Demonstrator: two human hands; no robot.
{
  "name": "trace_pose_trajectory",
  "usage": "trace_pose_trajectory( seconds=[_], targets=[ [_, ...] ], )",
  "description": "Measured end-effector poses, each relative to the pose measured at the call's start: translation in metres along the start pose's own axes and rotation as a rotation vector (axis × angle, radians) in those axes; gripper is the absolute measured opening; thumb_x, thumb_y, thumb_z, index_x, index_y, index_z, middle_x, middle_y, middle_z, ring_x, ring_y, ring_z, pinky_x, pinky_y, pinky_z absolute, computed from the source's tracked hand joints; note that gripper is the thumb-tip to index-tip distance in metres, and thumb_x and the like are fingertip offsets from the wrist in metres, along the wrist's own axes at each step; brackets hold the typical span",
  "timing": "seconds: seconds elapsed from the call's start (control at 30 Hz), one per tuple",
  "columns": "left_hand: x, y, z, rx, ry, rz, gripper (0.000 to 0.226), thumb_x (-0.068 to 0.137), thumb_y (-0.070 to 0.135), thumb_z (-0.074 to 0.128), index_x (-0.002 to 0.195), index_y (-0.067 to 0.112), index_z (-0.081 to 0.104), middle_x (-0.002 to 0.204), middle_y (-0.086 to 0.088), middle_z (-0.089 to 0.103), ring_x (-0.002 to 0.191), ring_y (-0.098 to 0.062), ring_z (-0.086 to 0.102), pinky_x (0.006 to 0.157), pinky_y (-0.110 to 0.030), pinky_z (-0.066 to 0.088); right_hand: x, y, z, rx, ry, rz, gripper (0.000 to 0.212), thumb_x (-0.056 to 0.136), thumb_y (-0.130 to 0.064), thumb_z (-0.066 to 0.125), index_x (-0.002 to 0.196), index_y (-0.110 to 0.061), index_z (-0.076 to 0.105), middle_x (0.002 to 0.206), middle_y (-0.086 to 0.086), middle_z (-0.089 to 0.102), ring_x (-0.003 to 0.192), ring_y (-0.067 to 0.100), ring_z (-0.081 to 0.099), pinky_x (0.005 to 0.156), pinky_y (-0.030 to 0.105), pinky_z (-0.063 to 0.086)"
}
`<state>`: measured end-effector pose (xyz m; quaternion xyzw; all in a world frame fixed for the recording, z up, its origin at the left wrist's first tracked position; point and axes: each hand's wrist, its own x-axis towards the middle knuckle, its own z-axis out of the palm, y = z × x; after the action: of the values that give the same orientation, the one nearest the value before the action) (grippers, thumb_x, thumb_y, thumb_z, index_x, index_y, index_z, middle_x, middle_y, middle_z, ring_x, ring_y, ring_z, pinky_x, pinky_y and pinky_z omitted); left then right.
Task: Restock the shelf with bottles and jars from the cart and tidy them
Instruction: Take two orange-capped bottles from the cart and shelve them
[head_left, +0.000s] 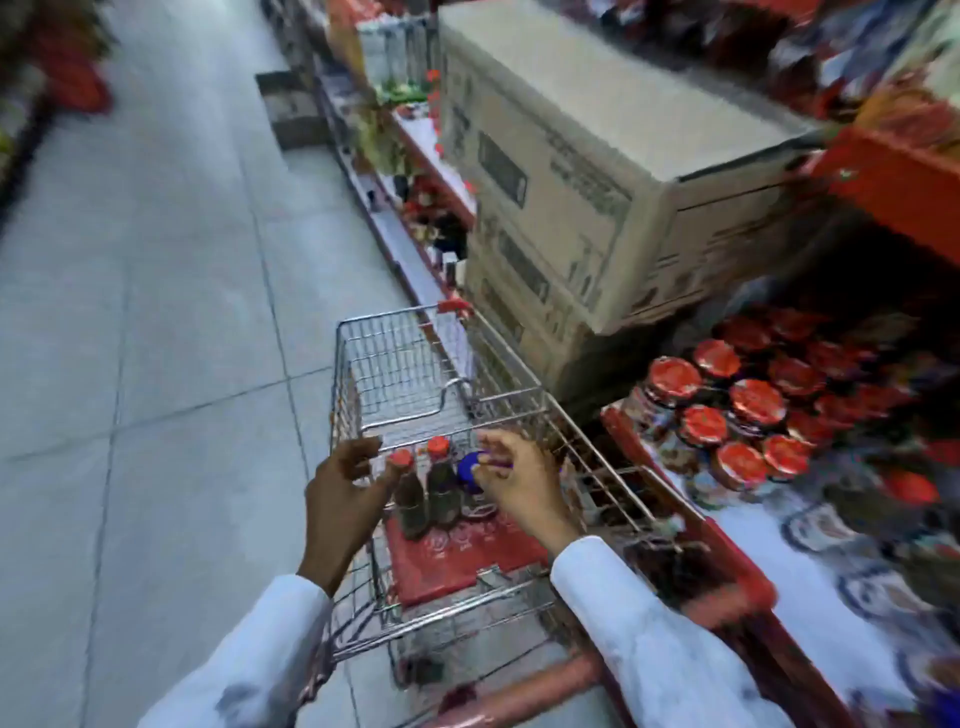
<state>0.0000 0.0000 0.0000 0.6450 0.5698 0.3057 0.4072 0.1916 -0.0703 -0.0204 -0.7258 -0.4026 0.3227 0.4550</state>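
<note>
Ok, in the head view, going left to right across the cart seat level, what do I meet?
left hand → shorter red-capped bottle → taller red-capped bottle → blue-capped jar → right hand → red-lidded jars on the shelf

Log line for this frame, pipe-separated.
phase: pick from cart | right hand: on blue-capped jar | left hand: open beside red-capped bottles | shelf: right

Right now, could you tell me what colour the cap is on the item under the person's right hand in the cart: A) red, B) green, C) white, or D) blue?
D: the right hand is over a blue cap, while the two dark bottles beside it in the cart have red caps.
</note>
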Motion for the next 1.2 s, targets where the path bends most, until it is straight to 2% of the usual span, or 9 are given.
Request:
trace_pose_trajectory(
  seconds=[0.1,0.37,0.57,0.63,0.7,0.87,0.97,1.07,1.2],
  targets=[
    [0.009,-0.02,0.008,-0.027,-0.074,-0.1,0.035,0.068,0.026,0.085,0.099,0.022,0.07,0.102,-0.003,0.075,0.094,-0.025,0.071,0.085,-0.038,0.056,0.014,0.004,0.027,-0.047,-0.064,0.065,0.043,0.077,-0.001,0.072,0.119,-0.008,0.064,0.106,0.003,0.069,0.097,0.023,0.067,0.088,0.034,0.058],
    [0.023,-0.028,0.032,0.006,-0.11,-0.124,0.042,0.066,0.012,0.086,0.101,0.022,0.067,0.102,-0.004,0.076,0.091,-0.021,0.072,0.088,-0.04,0.059,0.033,0.012,0.052,-0.163,-0.019,0.124,0.041,0.07,-0.01,0.082,0.109,-0.016,0.069,0.106,0.002,0.076,0.095,0.015,0.07,0.089,0.032,0.057],
    [0.019,-0.018,0.033,0.017,-0.064,-0.104,0.034,0.066,0.006,0.082,0.097,0.013,0.071,0.089,-0.004,0.078,0.082,-0.015,0.073,0.083,-0.033,0.06,0.034,0.019,0.052,-0.07,-0.011,0.15,0.037,0.069,-0.007,0.083,0.101,-0.016,0.067,0.098,0.001,0.077,0.09,0.009,0.072,0.087,0.038,0.06],
    [0.015,-0.01,0.027,0.012,-0.07,-0.076,0.033,0.065,0.006,0.082,0.096,0.012,0.071,0.088,-0.003,0.077,0.082,-0.013,0.073,0.076,-0.022,0.059,0.027,0.013,0.044,-0.014,0.011,0.131,0.037,0.069,-0.005,0.083,0.1,-0.015,0.067,0.097,0.002,0.077,0.09,0.01,0.073,0.086,0.039,0.061],
    [0.008,0.007,0.02,0.018,-0.06,-0.01,0.032,0.064,0.008,0.083,0.093,0.013,0.071,0.083,0.0,0.076,0.079,-0.008,0.071,0.065,-0.004,0.049,0.016,0.002,0.028,0.081,0.05,0.121,0.036,0.069,-0.001,0.082,0.099,-0.014,0.066,0.098,0.005,0.077,0.092,0.014,0.073,0.087,0.039,0.06],
    [-0.015,0.082,0.002,0.015,-0.008,0.174,0.029,0.058,0.012,0.086,0.084,0.019,0.074,0.072,0.008,0.074,0.071,0.001,0.068,0.061,0.004,0.042,-0.028,-0.041,-0.033,0.255,0.187,0.036,0.035,0.069,0.001,0.082,0.095,-0.018,0.069,0.094,0.004,0.077,0.091,0.015,0.074,0.087,0.032,0.06],
    [-0.029,0.121,0.004,-0.005,-0.039,0.272,0.027,0.055,0.017,0.085,0.079,0.023,0.075,0.069,0.013,0.073,0.065,0.002,0.069,0.062,-0.001,0.047,-0.058,-0.064,-0.073,0.284,0.299,-0.023,0.034,0.07,-0.002,0.083,0.095,-0.022,0.071,0.093,0.002,0.078,0.089,0.012,0.075,0.083,0.03,0.06],
    [-0.05,0.16,0.024,-0.086,-0.126,0.335,0.027,0.05,0.024,0.081,0.076,0.027,0.074,0.065,0.01,0.074,0.065,0.0,0.069,0.067,-0.022,0.056,-0.095,-0.08,-0.123,0.307,0.46,-0.067,0.036,0.07,-0.003,0.083,0.099,-0.021,0.073,0.093,0.0,0.079,0.09,0.011,0.075,0.082,0.029,0.06],
    [-0.085,0.208,0.069,-0.187,-0.277,0.426,0.028,0.055,0.017,0.084,0.07,0.035,0.069,0.07,0.023,0.074,0.059,0.006,0.066,0.064,-0.018,0.056,-0.146,-0.083,-0.181,0.278,0.655,-0.083,0.036,0.068,-0.004,0.084,0.097,-0.022,0.074,0.091,-0.006,0.08,0.088,0.006,0.075,0.08,0.025,0.06]
  ],
)
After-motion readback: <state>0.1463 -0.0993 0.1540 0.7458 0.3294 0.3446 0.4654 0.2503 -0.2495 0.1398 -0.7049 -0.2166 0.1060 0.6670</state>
